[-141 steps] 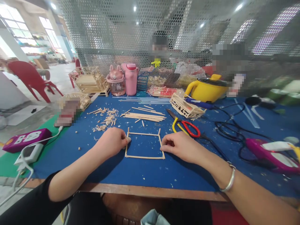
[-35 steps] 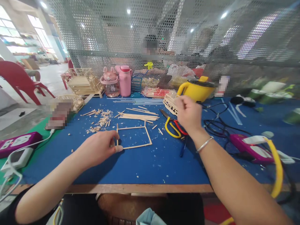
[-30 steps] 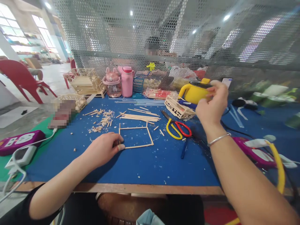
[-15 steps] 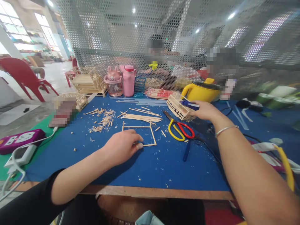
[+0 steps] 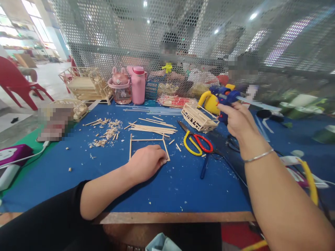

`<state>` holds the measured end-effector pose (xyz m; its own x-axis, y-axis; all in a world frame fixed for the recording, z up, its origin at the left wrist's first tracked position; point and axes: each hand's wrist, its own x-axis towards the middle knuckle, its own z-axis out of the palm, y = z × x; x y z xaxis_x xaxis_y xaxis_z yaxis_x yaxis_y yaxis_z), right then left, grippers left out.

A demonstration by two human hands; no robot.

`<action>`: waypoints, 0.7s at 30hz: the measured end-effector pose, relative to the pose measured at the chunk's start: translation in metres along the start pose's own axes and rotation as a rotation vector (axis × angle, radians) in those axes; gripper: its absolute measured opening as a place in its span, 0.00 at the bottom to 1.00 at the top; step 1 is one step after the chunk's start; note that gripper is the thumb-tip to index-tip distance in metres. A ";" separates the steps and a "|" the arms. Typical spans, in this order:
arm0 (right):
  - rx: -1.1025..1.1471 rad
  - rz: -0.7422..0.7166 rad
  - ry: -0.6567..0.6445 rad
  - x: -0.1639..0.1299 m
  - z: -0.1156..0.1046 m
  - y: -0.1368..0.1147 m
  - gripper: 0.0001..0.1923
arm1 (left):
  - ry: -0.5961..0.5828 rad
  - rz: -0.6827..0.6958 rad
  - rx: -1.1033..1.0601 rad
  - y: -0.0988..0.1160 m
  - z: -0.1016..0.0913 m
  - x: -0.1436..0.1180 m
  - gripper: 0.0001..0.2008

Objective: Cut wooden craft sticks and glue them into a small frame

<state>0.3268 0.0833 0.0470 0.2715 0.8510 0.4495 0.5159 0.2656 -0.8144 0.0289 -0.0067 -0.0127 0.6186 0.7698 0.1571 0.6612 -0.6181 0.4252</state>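
Observation:
A square frame of thin wooden sticks (image 5: 146, 140) lies flat on the blue table mat (image 5: 162, 188). My left hand (image 5: 147, 164) rests over its near side, fingers pressing down at the near right corner. My right hand (image 5: 237, 120) is raised above the table to the right, gripping a blue hot glue gun (image 5: 224, 97) with a clear glue stick out its back. The gun's cable trails down toward the table.
Loose sticks (image 5: 153, 128) and wood chips (image 5: 106, 134) lie beyond the frame. Red-and-yellow scissors (image 5: 195, 141), a small stick-built crate (image 5: 197, 118), a yellow pot (image 5: 208, 101), pink bottles (image 5: 137, 85) and stick models (image 5: 83, 83) stand further back. Mesh screen behind; people sit beyond it.
My right hand left the frame, reached to the back right, took the blue glue gun off the table and lifted it. My left hand slid along the frame toward its right corner.

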 end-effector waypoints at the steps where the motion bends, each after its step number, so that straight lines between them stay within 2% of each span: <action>1: 0.097 0.034 -0.019 -0.008 0.000 -0.008 0.15 | 0.005 -0.013 -0.011 0.000 0.000 0.000 0.11; 3: 0.195 0.087 -0.114 -0.027 -0.002 -0.022 0.11 | 0.005 -0.022 -0.018 0.001 0.000 0.000 0.13; 5: 0.181 0.072 -0.205 -0.048 -0.004 -0.029 0.08 | 0.005 -0.007 -0.012 0.001 0.003 0.000 0.16; 10: 0.145 0.032 -0.193 -0.089 -0.002 -0.027 0.09 | 0.080 -0.046 -0.041 0.003 0.013 0.003 0.13; 15: 0.033 0.026 -0.320 -0.109 0.000 -0.032 0.14 | 0.105 -0.062 -0.106 0.002 0.014 0.003 0.10; 19: -0.164 0.014 -0.451 -0.120 -0.011 -0.041 0.23 | 0.100 -0.110 -0.089 0.001 0.015 0.000 0.09; 21: -0.246 0.008 -0.488 -0.125 -0.017 -0.042 0.25 | 0.109 -0.070 -0.060 0.002 0.017 -0.001 0.10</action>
<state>0.2852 -0.0423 0.0318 -0.1021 0.9796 0.1731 0.7061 0.1939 -0.6810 0.0366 -0.0114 -0.0270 0.5199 0.8253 0.2202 0.6722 -0.5544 0.4906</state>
